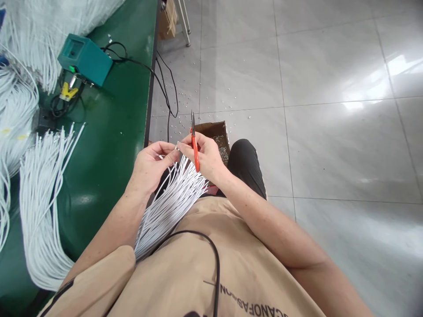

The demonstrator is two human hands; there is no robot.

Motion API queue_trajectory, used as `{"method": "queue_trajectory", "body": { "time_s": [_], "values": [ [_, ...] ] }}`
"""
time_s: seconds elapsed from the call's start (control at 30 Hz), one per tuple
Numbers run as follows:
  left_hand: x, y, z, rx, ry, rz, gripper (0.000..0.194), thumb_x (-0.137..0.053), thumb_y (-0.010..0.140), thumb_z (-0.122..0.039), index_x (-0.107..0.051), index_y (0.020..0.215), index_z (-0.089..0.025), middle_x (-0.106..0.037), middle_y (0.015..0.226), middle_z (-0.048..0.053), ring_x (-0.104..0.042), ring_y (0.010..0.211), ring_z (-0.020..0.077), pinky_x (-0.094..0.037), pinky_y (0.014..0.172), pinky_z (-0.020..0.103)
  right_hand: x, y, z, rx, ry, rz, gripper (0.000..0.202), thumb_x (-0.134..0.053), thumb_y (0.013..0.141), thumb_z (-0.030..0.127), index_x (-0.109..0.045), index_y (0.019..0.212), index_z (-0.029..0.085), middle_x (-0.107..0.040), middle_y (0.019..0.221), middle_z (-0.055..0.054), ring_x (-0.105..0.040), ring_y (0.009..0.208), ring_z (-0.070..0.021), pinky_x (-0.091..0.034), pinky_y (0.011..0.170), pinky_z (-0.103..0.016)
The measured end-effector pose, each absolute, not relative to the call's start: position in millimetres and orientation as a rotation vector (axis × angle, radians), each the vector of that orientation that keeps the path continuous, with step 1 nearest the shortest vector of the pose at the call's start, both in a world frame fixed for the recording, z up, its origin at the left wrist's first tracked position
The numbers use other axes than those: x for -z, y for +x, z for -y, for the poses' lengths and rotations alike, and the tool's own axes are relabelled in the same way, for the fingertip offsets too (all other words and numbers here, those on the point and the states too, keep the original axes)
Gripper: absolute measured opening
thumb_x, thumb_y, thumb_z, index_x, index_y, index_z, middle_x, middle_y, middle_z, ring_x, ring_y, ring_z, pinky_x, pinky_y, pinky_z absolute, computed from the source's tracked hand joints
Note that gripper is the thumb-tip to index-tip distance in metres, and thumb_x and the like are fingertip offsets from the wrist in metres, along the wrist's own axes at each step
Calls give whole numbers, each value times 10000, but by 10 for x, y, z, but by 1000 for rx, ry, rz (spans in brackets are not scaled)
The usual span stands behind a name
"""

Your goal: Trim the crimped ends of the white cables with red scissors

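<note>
My left hand (152,163) pinches the end of a white wire between thumb and fingertips. Touching the same wire end, the fingertips of my right hand (208,156) meet those of my left. A small cutter with red handles (196,154) is held in my right hand, its dark blades pointing away from me. A bundle of white wires (175,198) lies across my lap beneath both hands, its far ends fanned out near my fingers.
On the green table (102,145) at the left lie more white wire bundles (42,198) and a teal box-shaped device (86,59) with black cables. A cardboard box (220,136) with small clippings stands beyond my right hand. Clippings dot the tiled floor (330,149).
</note>
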State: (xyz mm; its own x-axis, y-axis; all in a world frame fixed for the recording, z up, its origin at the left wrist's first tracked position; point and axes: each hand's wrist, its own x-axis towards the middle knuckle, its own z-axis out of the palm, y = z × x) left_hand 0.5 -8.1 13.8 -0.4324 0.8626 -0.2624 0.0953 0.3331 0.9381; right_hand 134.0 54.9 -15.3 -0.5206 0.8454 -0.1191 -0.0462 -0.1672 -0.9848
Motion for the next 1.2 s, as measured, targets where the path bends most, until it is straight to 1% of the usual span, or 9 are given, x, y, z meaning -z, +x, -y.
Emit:
{"method": "queue_trajectory", "body": {
  "time_s": [0.17,0.27,0.4,0.53,0.63,0.7,0.93,1.07,1.2],
  "values": [
    [-100,-25,88,-1235,1077,-2046,193,-800,624,-281,-676,737,-185,-653,713,-2,-557,615,104,-441,591,230,92,1320,-424,-1406,-791,1702,153,-566,809,241,-500,678,197,-495,732,10,-459,737,-115,-415,712,-252],
    [-88,-48,85,-1248,993,-1951,221,-804,613,-250,-647,755,-189,-637,707,-10,-570,599,104,-422,536,218,86,1317,-437,-1515,-909,1476,242,-576,835,347,-486,667,199,-482,690,20,-448,681,-104,-409,667,-246],
    [-96,-50,72,-1251,897,-1860,292,-824,601,-231,-581,757,-193,-621,682,-19,-590,599,110,-401,498,204,131,1299,-532,-1751,-959,1229,237,-624,805,415,-612,787,179,-588,775,4,-520,731,-106,-436,715,-262],
    [-141,-76,56,-1258,830,-1673,329,-831,590,-172,-590,813,-185,-640,776,-10,-611,733,108,-484,658,214,184,1262,-565,-1850,-927,1287,209,-659,774,365,-656,833,165,-622,770,-6,-545,710,-115,-450,680,-272],
    [-175,-125,48,-1242,736,-1540,287,-808,632,-168,-625,853,-173,-644,938,21,-610,868,116,-509,749,231,176,1268,-560,-1555,-1050,1312,153,-588,829,288,-653,905,172,-622,863,-24,-553,772,-120,-456,718,-274],
    [-180,-147,45,-1255,690,-1528,263,-799,653,-174,-635,858,-176,-626,927,11,-603,835,103,-520,754,238,133,1276,-561,-1346,-1067,1403,149,-551,856,256,-649,941,183,-605,907,-31,-549,829,-127,-452,756,-276],
    [-143,-123,47,-1215,685,-1491,420,-845,598,-199,-644,967,-195,-671,956,24,-651,816,134,-541,700,249,-33,1199,-591,-1298,-907,1886,197,-595,820,243,-558,643,165,-557,744,-1,-470,681,-105,-382,639,-260],
    [-155,-142,52,-1224,709,-1530,422,-853,588,-184,-638,951,-185,-673,840,2,-653,777,120,-544,729,245,3,1203,-617,-1609,-996,1662,176,-647,783,315,-590,708,167,-600,760,-10,-517,676,-114,-411,631,-268],
    [-162,-141,59,-1243,724,-1588,379,-844,610,-198,-648,933,-168,-681,785,4,-649,718,99,-536,741,234,52,1239,-621,-2049,-801,1277,257,-702,724,409,-610,744,170,-596,676,8,-560,657,-115,-467,678,-287]
  ]
}}
